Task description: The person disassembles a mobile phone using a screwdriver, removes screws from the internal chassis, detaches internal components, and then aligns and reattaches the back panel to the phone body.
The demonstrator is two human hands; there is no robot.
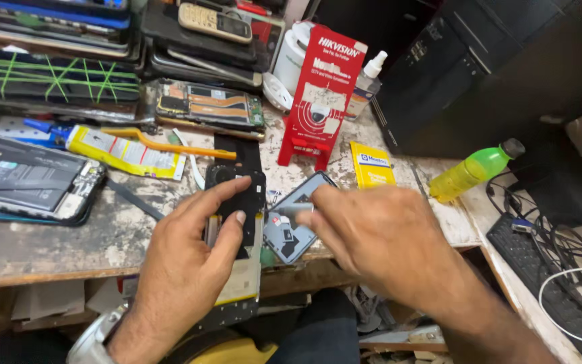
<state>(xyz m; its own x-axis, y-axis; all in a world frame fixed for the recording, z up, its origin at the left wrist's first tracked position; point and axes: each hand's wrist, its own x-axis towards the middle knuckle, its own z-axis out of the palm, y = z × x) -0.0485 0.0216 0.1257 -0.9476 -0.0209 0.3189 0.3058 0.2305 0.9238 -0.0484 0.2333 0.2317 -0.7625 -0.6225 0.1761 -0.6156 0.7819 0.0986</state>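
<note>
My left hand (193, 246) grips an opened phone (240, 269) at the table's front edge, thumb and forefinger on its black camera-side cover (240, 195). The phone's lower part shows a pale battery area and hangs past the edge. My right hand (378, 236) hovers just to the right, fingers pinched near a dark grey flat phone part (291, 226) that lies tilted on the table. Whether the right fingers hold a small tool or piece I cannot tell; the hand is blurred.
Worn worktable (48, 243). An open phone with its battery showing (28, 182) lies left, a yellow glue tube (119, 149) and orange pry tool (170, 145) behind. A red card stand (318, 94), yellow packet (370, 164), green bottle (473, 170), black computer case (479, 74), stacked phones at the back.
</note>
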